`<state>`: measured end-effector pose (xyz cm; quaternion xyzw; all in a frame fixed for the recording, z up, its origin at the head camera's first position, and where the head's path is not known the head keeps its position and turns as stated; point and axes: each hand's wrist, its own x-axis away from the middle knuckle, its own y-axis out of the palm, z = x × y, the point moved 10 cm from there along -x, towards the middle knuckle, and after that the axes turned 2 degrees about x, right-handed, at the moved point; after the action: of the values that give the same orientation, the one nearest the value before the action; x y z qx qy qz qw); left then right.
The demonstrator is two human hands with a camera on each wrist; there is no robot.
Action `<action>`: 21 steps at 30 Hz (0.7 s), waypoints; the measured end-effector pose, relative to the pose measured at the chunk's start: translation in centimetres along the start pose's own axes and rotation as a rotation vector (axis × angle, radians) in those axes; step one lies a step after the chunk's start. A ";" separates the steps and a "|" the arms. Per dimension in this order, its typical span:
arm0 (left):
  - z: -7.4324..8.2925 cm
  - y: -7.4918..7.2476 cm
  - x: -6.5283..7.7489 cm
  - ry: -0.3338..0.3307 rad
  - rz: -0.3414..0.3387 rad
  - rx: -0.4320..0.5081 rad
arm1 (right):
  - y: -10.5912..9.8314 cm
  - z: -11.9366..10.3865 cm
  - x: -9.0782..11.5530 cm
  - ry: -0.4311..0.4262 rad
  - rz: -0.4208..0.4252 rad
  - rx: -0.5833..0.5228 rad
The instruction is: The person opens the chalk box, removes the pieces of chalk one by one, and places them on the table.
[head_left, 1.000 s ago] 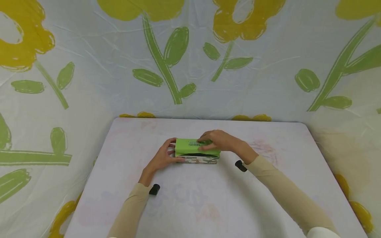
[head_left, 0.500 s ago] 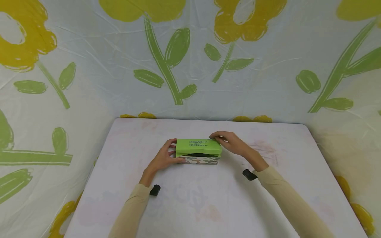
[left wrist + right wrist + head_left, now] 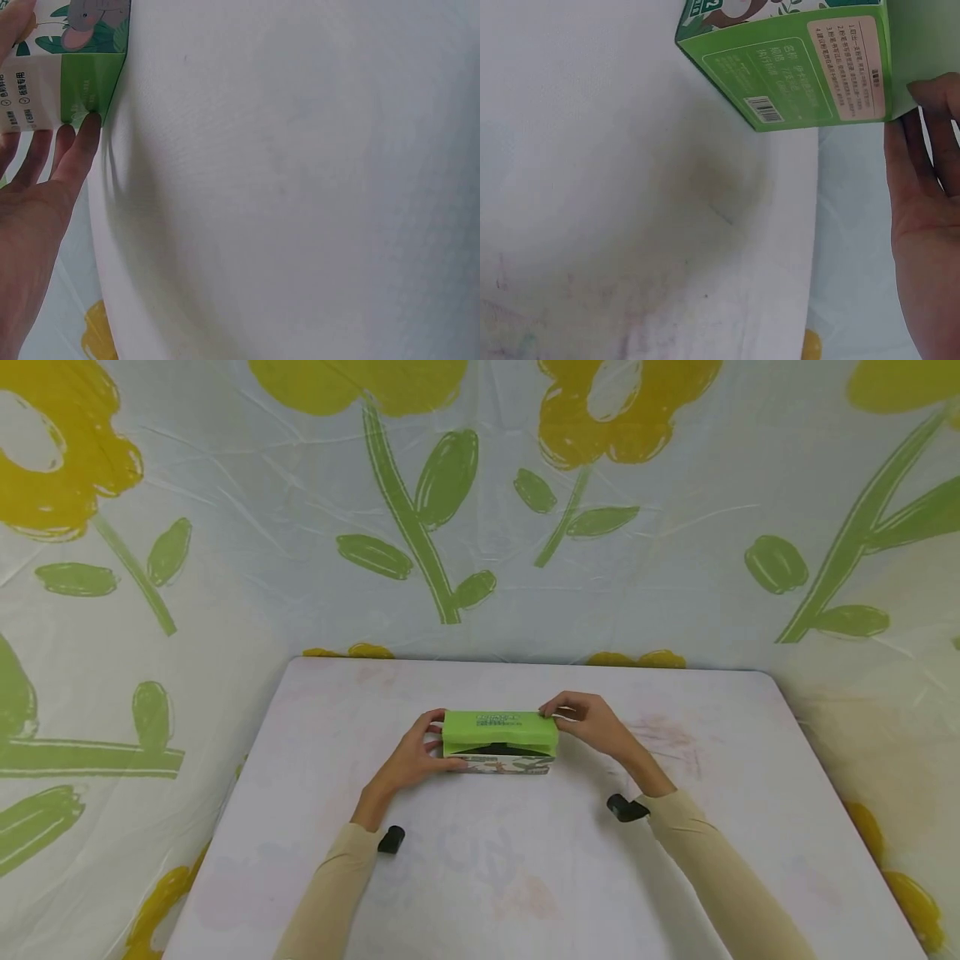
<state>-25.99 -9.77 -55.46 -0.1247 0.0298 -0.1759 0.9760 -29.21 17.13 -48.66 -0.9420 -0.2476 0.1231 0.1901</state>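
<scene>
A small green cardboard box (image 3: 504, 765) with animal and leaf pictures on its side stands on the white table. Its green lid (image 3: 487, 735) lies over the top, and a dark gap shows along the front edge. My left hand (image 3: 408, 756) grips the box's left end, thumb at the front and fingers behind. In the left wrist view, fingertips touch the green end panel (image 3: 88, 86). My right hand (image 3: 592, 724) pinches the lid near its back right corner. In the right wrist view, a barcode and printed text show on the box's end (image 3: 780, 82). The box's contents are hidden.
The white table (image 3: 450, 877) has faint coloured smudges and rounded back corners. Behind and beside it hangs a white cloth (image 3: 660, 585) printed with yellow flowers and green leaves. A small black device (image 3: 627, 808) sits at the right wrist, another (image 3: 391, 839) at the left.
My right hand has moved from the top of the lid to its back right corner. The gap under the lid's front edge looks wider. My left hand stays in place.
</scene>
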 end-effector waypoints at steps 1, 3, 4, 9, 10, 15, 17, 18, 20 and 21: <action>0.0 0.0 0.0 0.003 0.000 0.002 | -0.1 0.1 0.1 0.003 0.013 -0.017; 0.1 0.0 0.1 0.012 -0.002 0.004 | -0.3 0.4 0.2 0.012 0.035 -0.049; 0.1 0.0 0.1 0.014 -0.003 0.006 | -0.3 0.5 0.2 0.019 0.044 -0.063; 0.1 0.0 0.1 0.023 0.001 0.010 | -0.6 1.2 0.3 0.059 0.092 -0.111; 0.1 0.0 0.1 0.022 0.002 0.009 | -0.6 1.4 0.3 0.064 0.106 -0.112; 0.2 0.1 0.1 0.028 -0.009 0.010 | -1.1 1.9 0.2 0.109 0.210 -0.099; 0.2 0.1 0.0 0.028 -0.010 0.009 | -1.2 2.1 0.1 0.126 0.247 -0.107; 0.2 0.1 0.0 0.027 -0.011 0.010 | -1.2 2.2 0.1 0.134 0.262 -0.112; 0.3 0.1 0.0 0.023 -0.010 0.010 | -1.3 2.2 0.0 0.144 0.280 -0.124; 0.3 0.2 0.0 0.020 -0.010 0.011 | -1.3 2.1 -0.1 0.145 0.286 -0.128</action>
<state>-25.94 -9.55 -55.25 -0.1177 0.0378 -0.1822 0.9755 -30.53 18.74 -50.02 -0.9842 -0.1041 0.0645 0.1277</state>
